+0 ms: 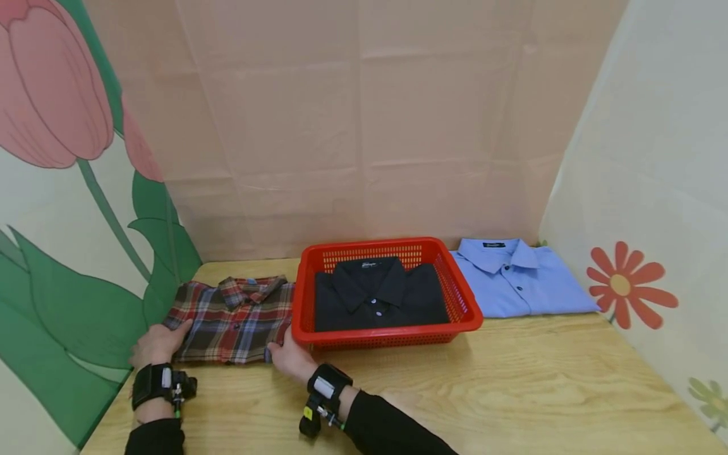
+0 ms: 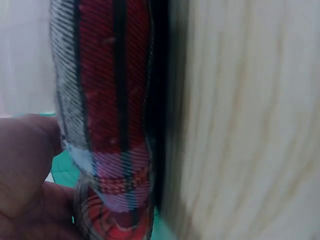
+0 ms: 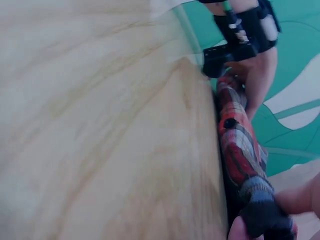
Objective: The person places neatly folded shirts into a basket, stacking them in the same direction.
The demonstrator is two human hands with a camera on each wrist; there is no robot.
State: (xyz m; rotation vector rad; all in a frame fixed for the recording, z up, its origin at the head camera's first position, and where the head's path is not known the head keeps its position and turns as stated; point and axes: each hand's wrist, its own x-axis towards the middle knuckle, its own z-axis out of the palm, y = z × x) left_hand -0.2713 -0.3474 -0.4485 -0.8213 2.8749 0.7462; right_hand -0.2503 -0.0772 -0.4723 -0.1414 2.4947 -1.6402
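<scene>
A folded plaid shirt (image 1: pixel 236 325) in red, grey and brown lies at the left of the table, collar toward the back wall. My left hand (image 1: pixel 158 344) holds its left side, with the thumb on top of the cloth. At the front right corner my right hand (image 1: pixel 292 358) pinches the shirt, just beside the red basket. The left wrist view shows the thick folded edge (image 2: pixel 112 90) between thumb and fingers, with a dark strip of shadow along the table side. In the right wrist view the front edge (image 3: pixel 240 140) stretches between both hands.
A red plastic basket (image 1: pixel 392 335) stands right of the plaid shirt and holds a folded black shirt (image 1: pixel 381 303). Farther right, a folded light blue shirt (image 1: pixel 517 284) lies partly behind the basket's rim. A flower-printed sheet borders the wooden table (image 1: pixel 512 379) on both sides.
</scene>
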